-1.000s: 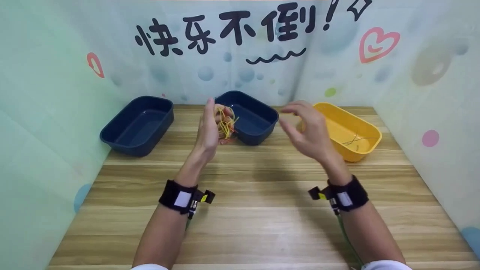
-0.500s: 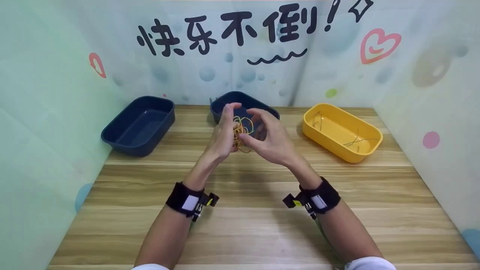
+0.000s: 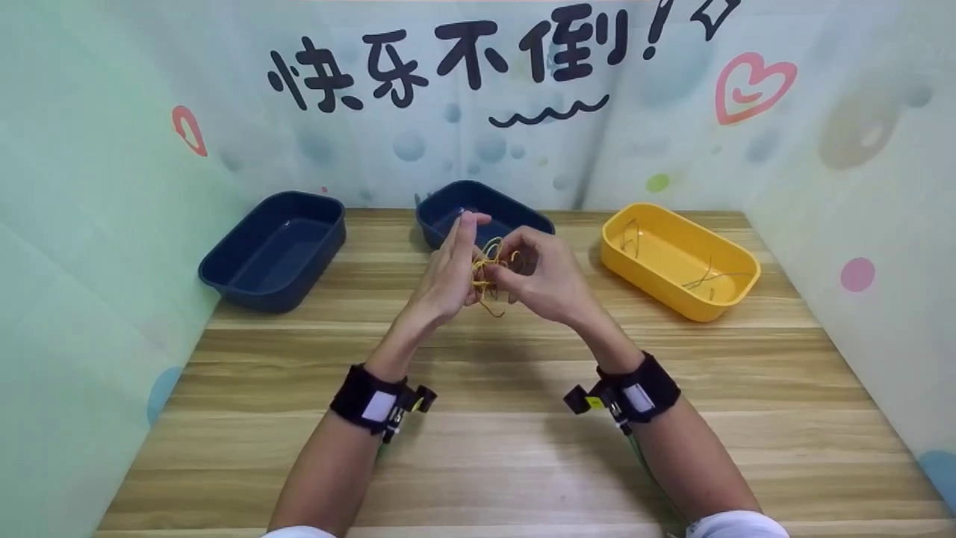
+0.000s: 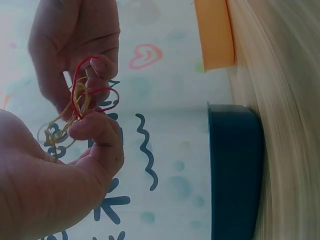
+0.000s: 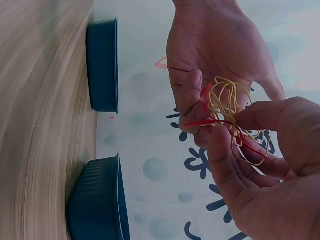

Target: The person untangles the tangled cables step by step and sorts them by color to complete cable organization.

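Observation:
Both hands meet over the table around a tangle of thin yellow and red strands (image 3: pixel 482 282). My left hand (image 3: pixel 448 280) is held palm inward, and in the right wrist view its lower fingers (image 5: pixel 191 97) curl onto the tangle at a red strand. From the other side, my right hand (image 3: pixel 551 280) pinches the yellow strands between thumb and index finger, as its fingertips (image 5: pixel 245 117) show. Loops and loose ends stick out between the hands, one hanging below them in the head view. Part of the tangle is hidden behind the fingers.
At the back left stands a dark blue container (image 3: pixel 272 280), and a second blue container (image 3: pixel 508 209) sits behind the hands. A yellow container (image 3: pixel 657 280) at the right holds a few thin greyish strands (image 3: pixel 702 281). Printed cloth walls (image 3: pixel 112 261) surround the wooden table (image 3: pixel 478 463).
My right hand has come left from beside the yellow container and now pinches the strands. My left hand has shifted slightly right with the tangle.

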Motion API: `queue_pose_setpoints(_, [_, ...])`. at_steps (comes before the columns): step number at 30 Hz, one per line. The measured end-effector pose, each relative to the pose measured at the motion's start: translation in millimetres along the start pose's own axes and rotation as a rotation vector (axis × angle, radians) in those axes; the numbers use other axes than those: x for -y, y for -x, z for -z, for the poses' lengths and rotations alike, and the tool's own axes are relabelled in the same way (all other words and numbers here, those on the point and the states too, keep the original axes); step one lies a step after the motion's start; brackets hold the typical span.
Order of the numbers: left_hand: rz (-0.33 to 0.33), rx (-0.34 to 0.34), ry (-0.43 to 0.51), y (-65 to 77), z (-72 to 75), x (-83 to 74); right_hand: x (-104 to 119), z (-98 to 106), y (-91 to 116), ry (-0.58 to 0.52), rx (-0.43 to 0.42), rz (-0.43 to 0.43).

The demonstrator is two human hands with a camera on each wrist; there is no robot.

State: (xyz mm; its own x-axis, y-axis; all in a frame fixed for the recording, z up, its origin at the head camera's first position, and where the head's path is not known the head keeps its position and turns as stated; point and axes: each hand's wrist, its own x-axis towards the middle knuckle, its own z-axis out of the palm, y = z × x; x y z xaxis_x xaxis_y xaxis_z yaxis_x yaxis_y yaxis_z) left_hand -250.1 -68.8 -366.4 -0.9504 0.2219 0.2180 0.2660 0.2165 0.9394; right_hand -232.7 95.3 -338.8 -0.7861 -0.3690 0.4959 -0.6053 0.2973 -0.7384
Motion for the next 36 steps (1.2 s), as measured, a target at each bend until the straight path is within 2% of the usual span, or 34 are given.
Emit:
queue_pose_setpoints(5, [-0.014,0.088,0.238,0.9,7.1,-9.5,-10,9,-2,-0.1,-0.093,-0.07])
queue_pose_setpoints(8, [-0.034,0.123,0.403,3.8,10.4,-17.8,-21,15,-4,-0.238,-0.161,-0.133])
queue_pose_setpoints(12, [-0.05,0.139,0.513,6.1,11.6,-23.5,-34,22,-7,-0.408,-0.241,-0.195])
queue_pose_setpoints(18, [-0.09,0.162,0.466,3.0,8.9,-15.0,-41,25,-8,-0.509,-0.262,-0.201])
queue_pose_setpoints(21, [-0.124,0.137,0.443,0.9,6.9,-9.0,-41,25,-7,-0.526,-0.236,-0.2])
queue_pose_setpoints(26, [-0.159,0.091,0.425,-0.1,7.2,-8.4,-42,25,-7,-0.456,-0.172,-0.176])
queue_pose_setpoints(36, [-0.221,0.102,0.36,3.4,14.8,-15.1,-40,27,-6,-0.381,-0.103,-0.117])
